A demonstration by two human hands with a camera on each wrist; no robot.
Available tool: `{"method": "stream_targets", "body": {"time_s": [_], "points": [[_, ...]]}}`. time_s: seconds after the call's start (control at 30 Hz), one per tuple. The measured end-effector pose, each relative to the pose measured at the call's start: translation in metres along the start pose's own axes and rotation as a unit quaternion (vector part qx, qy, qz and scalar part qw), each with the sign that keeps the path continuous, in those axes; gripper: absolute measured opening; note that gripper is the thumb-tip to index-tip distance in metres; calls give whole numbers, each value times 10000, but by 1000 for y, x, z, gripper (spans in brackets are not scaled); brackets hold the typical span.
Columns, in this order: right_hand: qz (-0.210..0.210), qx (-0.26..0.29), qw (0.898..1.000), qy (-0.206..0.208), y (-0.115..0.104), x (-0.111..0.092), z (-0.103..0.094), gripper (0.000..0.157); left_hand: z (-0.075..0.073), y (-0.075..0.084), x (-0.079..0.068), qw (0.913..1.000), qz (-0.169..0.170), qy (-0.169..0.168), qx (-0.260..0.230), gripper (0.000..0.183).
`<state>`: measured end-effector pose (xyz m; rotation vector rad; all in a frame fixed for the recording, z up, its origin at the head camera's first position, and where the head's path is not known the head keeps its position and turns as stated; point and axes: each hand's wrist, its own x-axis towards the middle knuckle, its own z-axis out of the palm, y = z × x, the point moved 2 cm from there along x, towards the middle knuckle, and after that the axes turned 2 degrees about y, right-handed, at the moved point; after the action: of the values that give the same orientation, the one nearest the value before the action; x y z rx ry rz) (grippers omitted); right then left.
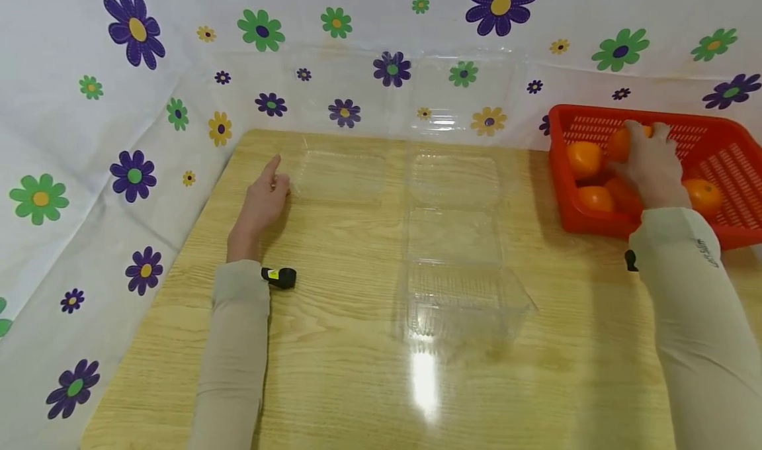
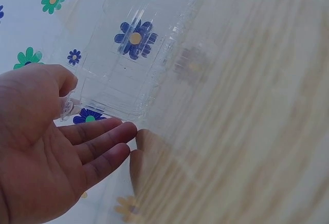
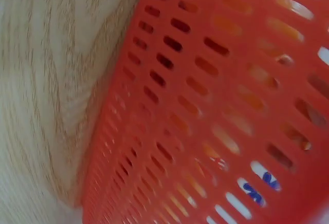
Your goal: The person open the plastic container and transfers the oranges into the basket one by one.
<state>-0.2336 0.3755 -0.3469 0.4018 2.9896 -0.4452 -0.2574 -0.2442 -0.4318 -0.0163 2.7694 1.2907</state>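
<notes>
At the back left of the table, my left hand (image 1: 264,202) pinches the near-left corner of a clear plastic clamshell container (image 1: 342,175) between thumb and index finger. In the left wrist view the other fingers (image 2: 105,165) extend loosely below the clear container (image 2: 115,88). My right hand (image 1: 651,165) reaches into the red basket (image 1: 571,222), its thumb and fingers around an orange (image 1: 619,144) that it partly covers. Other oranges (image 1: 585,160) lie around it. In the right wrist view only the slotted basket wall (image 3: 180,95) shows, and the hand is hidden.
Beside the left container stands a second open clear container (image 1: 455,179), its lid leaning against the flowered cloth (image 1: 357,59) behind. A third clear container (image 1: 455,291) lies open nearer on the wooden table (image 1: 333,370). Light reflects off the tabletop.
</notes>
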Motion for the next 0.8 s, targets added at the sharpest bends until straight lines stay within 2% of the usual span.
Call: {"method": "stream_targets", "body": {"time_s": [0.13,0.37,0.8], "points": [[161,86,9995,-272,11,-1,13,87,2,2,-3,10000,9,-69,12,61],[215,-279,9969,-702,21,0,24,87,3,1,-4,9999,83,-74,-47,60],[426,-268,9952,-842,15,0,22,91,0,3,-1,10000,-6,-55,9,62]]}}
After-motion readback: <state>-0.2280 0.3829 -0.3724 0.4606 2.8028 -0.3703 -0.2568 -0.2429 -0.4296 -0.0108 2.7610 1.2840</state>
